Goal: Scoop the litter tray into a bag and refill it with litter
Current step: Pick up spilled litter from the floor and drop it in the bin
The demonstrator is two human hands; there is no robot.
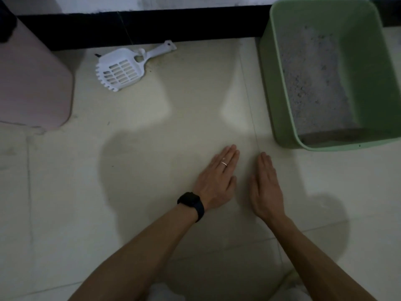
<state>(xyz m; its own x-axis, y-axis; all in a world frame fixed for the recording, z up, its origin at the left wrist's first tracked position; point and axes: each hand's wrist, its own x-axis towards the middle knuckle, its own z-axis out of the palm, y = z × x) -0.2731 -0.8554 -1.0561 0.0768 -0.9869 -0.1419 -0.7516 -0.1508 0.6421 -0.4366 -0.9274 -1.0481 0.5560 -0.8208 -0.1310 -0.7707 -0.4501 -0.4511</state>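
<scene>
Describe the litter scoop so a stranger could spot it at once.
Follow the black strip along the far wall, between the pink container on the left and the green litter tray on the right. The scoop lies on the tiles just below it, nearer the container. It alone is white plastic with a slotted, toothed head.

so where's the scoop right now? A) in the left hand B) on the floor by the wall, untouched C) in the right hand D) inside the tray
B: the scoop lies on the floor by the dark wall base, left of the tray; the left hand and right hand are flat, fingers straight, holding nothing.
</scene>
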